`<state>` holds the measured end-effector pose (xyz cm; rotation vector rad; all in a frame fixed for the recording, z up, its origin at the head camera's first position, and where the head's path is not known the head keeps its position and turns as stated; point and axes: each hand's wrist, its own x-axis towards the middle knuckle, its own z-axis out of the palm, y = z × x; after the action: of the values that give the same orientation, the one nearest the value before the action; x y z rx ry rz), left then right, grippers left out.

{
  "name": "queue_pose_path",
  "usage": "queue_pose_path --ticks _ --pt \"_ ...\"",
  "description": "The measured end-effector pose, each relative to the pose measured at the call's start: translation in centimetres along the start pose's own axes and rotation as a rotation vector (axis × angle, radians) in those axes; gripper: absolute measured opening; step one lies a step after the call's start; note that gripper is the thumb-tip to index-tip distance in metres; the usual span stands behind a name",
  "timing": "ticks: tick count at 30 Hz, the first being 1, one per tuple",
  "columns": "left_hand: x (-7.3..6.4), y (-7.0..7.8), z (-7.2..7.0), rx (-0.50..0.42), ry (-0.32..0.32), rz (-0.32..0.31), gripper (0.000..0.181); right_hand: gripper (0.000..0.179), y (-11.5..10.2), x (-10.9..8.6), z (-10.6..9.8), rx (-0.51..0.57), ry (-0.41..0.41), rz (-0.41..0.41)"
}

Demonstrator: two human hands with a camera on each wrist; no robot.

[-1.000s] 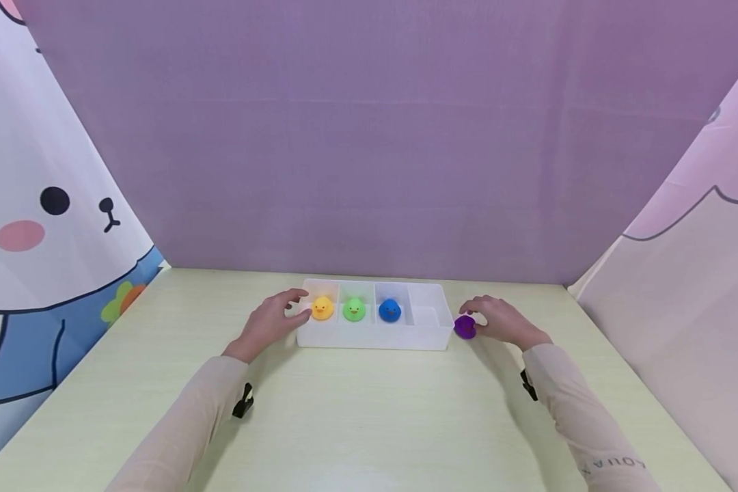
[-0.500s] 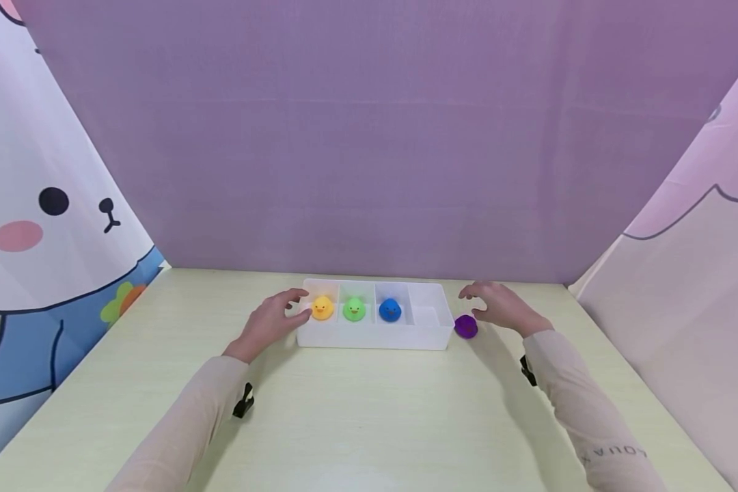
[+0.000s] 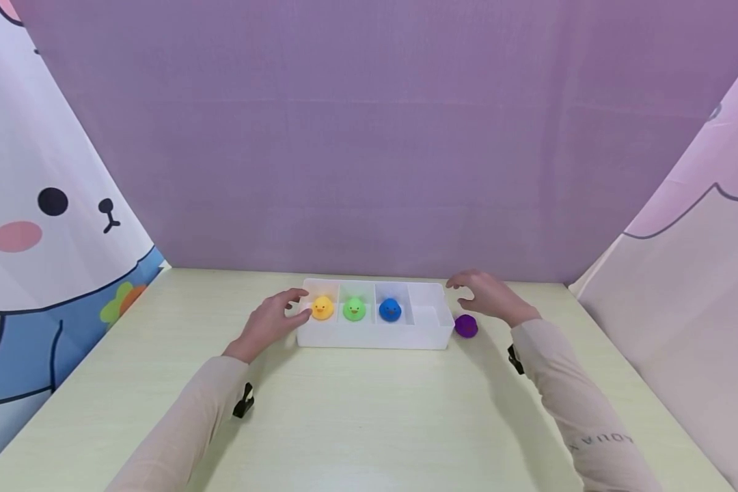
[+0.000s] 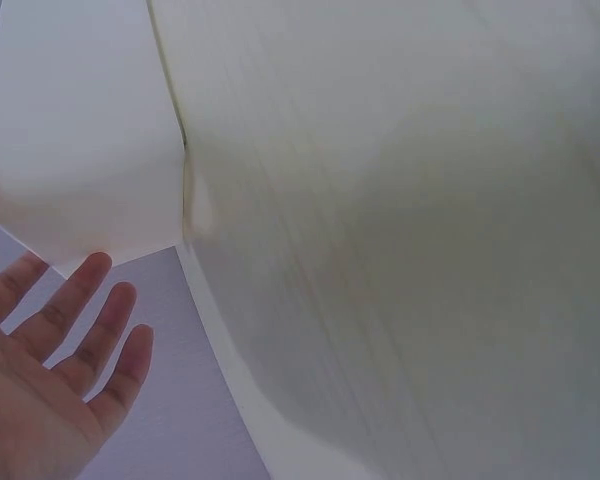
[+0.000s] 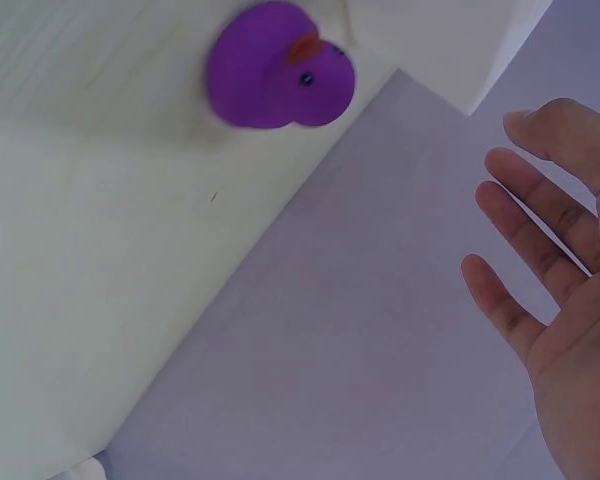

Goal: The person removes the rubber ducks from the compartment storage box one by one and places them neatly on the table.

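A white divided box (image 3: 372, 336) stands near the back of the table, in the middle of the head view. From left to right its compartments hold a yellow rubber duck (image 3: 322, 308), a green rubber duck (image 3: 354, 309) and a blue rubber duck (image 3: 390, 311); the rightmost compartment is empty. Just outside the box's right end sits a purple rubber duck (image 3: 466, 326), also seen in the right wrist view (image 5: 280, 70). My left hand (image 3: 272, 321) rests with spread fingers at the box's left end. Above and behind the purple duck, my right hand (image 3: 487, 296) hovers with relaxed fingers, holding nothing.
The pale wooden table (image 3: 369, 417) extends in front of the box. A purple cloth (image 3: 369, 150) hangs right behind the table's back edge. Printed curtains flank both sides, with a cartoon animal (image 3: 67, 137) on the left one.
My right hand has let go of the purple duck, risen, and shifted left toward the box's right end. The duck remains beside the box, and my left hand has not moved.
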<state>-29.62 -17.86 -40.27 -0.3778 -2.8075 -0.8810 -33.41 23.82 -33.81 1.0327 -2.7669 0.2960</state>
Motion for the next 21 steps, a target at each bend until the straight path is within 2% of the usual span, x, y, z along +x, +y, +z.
queue_pose_path --ticks 14,21 --pt "0.0 0.1 0.0 -0.008 0.004 -0.002 0.046 0.031 -2.5 2.5 1.1 0.021 -0.03 -0.032" --pt "0.1 0.0 0.1 -0.005 0.005 -0.001 0.046 0.03 -3.6 3.8 1.8 0.014 -0.01 -0.093"
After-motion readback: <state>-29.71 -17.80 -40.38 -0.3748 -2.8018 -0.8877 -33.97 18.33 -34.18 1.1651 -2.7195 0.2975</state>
